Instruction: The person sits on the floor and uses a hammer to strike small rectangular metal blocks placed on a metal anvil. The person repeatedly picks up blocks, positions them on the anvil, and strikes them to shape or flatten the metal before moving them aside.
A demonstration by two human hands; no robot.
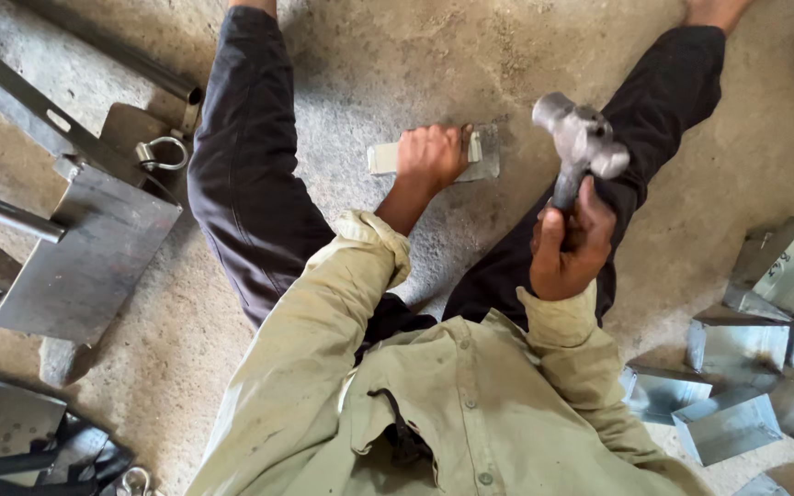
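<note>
A metal workshop, by every sign: rough, stained concrete floor [397, 55] used as the workbench, steel plates and bars [75, 248] lying at one side, folded sheet-metal pieces [737, 367] heaped at the other, a hammer [581, 147] in use.

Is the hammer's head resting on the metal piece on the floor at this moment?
No, the right hand holds the hammer raised, clear of the metal piece that the left hand presses down.
</note>
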